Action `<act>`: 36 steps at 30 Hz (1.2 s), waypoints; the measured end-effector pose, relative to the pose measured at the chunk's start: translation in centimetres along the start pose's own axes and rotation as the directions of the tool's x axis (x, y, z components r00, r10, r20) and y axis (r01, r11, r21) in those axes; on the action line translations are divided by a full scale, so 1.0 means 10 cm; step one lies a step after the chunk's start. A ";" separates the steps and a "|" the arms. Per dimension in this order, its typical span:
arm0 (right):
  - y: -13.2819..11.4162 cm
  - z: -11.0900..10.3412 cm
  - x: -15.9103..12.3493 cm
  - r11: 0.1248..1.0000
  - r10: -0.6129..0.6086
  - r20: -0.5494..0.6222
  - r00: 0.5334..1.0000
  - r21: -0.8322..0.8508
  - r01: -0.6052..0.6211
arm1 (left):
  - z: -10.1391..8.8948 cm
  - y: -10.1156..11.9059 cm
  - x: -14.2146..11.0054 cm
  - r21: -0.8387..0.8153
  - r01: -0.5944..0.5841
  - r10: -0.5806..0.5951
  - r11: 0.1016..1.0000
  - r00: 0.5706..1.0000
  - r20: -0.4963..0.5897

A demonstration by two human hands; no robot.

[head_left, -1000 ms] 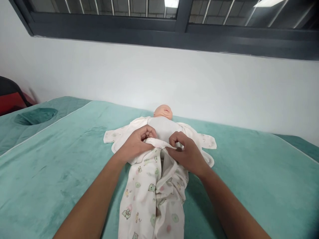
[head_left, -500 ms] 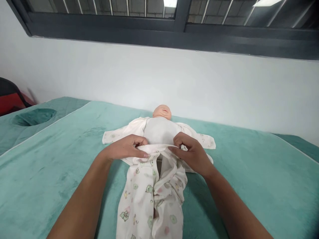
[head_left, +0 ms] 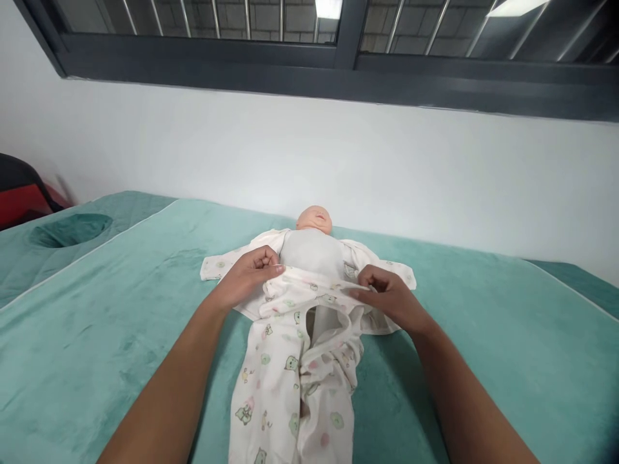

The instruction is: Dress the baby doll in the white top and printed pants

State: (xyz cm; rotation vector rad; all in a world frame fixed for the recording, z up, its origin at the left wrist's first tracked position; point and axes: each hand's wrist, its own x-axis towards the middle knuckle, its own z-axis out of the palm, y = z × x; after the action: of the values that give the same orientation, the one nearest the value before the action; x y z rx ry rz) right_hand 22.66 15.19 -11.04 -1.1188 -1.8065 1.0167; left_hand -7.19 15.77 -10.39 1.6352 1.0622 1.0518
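A baby doll (head_left: 314, 219) lies on its back, its head toward the wall. On its lower body are white baby pants (head_left: 271, 374) printed with small green and pink animals, with an opening at the crotch. My left hand (head_left: 251, 274) pinches the waistband on the left side of the doll's belly. The same waistband is gripped on the right by my right hand (head_left: 389, 293), so the cloth stretches between both hands. An open long-sleeved baby top (head_left: 265, 243) spreads around the doll's grey-white torso, its sleeves out to both sides. The doll's feet are out of view.
Green plush covering (head_left: 120, 335) lies under the doll on the bed. A round hole (head_left: 72, 230) is in the padded surface at the left. A white wall (head_left: 309, 154) and dark window frame (head_left: 217, 67) stand behind. A red and black object (head_left: 24, 193) is at the far left.
Both hands have spread further apart along the waistband, my right hand outward to the right. The waistband is now unrolled and flatter across the belly, showing more of its print.
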 end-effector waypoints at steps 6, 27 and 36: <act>0.12 -0.02 0.00 0.922 0.053 -0.129 0.990 0.387 0.001 | 0.03 -0.07 0.01 -0.044 -0.002 0.002 0.999 1.000 -0.007; 0.22 -0.01 0.05 0.987 0.116 0.131 0.985 -0.124 -0.099 | 0.19 -0.33 0.12 0.748 0.037 0.115 0.663 0.982 -0.151; 0.30 0.33 0.18 0.975 -0.141 -0.213 0.967 -0.202 0.098 | 0.26 -0.33 0.21 0.615 -0.180 0.292 0.768 0.953 -0.085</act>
State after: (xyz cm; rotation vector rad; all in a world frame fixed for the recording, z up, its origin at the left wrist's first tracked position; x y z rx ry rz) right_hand 20.11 16.96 -14.63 -1.1722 -1.7879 0.6279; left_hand -4.79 17.89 -13.79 2.2711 1.4401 1.1012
